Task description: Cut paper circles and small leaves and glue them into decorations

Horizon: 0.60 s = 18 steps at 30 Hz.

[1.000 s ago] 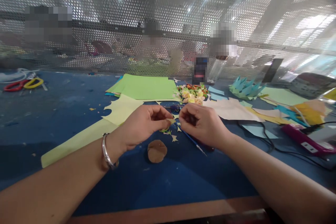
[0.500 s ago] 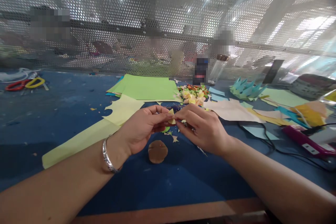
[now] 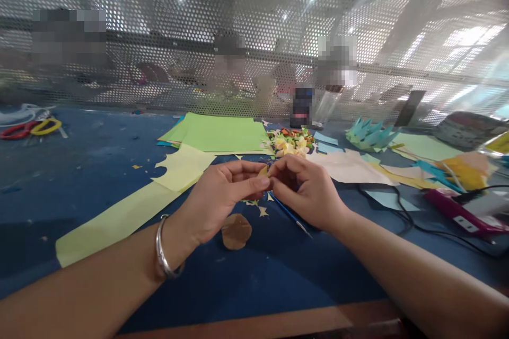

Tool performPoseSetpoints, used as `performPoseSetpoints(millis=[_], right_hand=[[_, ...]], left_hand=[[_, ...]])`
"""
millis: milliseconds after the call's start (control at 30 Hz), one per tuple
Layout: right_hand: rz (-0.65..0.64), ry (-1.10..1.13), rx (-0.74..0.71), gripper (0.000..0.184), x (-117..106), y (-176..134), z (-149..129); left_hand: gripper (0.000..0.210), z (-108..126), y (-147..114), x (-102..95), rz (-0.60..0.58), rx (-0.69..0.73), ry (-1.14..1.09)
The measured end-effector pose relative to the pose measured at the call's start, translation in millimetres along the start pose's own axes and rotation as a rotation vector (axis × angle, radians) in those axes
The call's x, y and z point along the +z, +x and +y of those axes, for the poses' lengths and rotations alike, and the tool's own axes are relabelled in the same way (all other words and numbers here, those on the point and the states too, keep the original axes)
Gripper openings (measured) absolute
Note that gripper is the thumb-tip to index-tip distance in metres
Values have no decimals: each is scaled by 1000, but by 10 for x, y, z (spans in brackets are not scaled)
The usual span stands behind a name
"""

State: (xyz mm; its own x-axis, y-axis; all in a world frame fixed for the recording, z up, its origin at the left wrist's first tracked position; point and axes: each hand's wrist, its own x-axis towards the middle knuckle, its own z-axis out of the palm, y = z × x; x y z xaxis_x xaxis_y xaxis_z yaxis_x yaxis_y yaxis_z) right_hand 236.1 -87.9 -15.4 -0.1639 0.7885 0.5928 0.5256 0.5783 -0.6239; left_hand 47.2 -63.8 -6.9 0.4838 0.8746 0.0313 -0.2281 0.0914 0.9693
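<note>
Head view: the left hand (image 3: 217,198) pinches a yellow paper piece (image 3: 263,171); at its three o'clock edge, the right hand (image 3: 308,193) has fingertips bunched, grip unclear. Paper flowers (image 3: 292,147) toward two o'clock look finished; this piece seems unfinished.

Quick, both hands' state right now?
Left hand: closed, pinching a small yellow paper piece.
Right hand: curled, fingertips at that piece's edge; whether it grips it cannot be told.

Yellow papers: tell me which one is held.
The small yellow piece in the left hand; others, such as the larger notched sheet, lie on the table.
</note>
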Motion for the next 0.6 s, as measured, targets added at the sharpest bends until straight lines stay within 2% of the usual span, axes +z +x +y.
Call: performPoseSetpoints(millis=[100, 267, 467, 600], right_hand=[[0, 27, 46, 3, 12, -1, 7], [-17, 30, 82, 3, 26, -2, -3], [2, 4, 72, 2, 12, 15, 2], [-5, -5, 49, 8, 6, 11, 12]], left_hand=[[34, -25, -1, 5, 2, 74, 64], [31, -36, 16, 8, 46, 121, 144], [27, -32, 31, -3, 66, 127, 201], [29, -41, 40, -14, 65, 125, 231]])
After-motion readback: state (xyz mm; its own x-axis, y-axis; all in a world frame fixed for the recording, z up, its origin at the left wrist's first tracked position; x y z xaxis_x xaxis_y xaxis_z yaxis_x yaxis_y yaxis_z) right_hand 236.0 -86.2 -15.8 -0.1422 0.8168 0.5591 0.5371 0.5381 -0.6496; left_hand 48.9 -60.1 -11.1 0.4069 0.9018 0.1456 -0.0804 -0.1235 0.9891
